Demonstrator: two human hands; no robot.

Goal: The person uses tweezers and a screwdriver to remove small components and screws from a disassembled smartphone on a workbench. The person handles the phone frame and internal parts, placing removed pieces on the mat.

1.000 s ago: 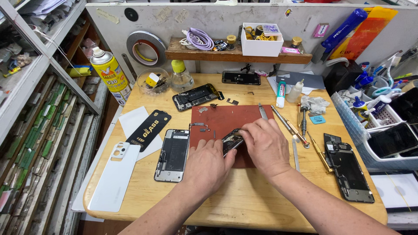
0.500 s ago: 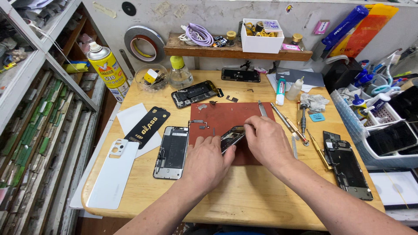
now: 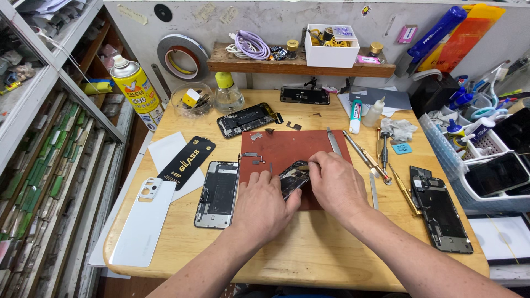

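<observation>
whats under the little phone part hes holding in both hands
The dark phone part sits over the red-brown work mat, which lies on the wooden table. The left hand and right hand cover its lower edge and the mat beneath.

spray can (image 3: 136, 88): yellow w/ red label, far left of bench
black sleeve (image 3: 186, 161): flat, gold print, lies on white sheet, left of red mat
pink box (image 3: 407, 33): small, on back wall
white tube (image 3: 356, 115): green-banded label, upright near back
</observation>
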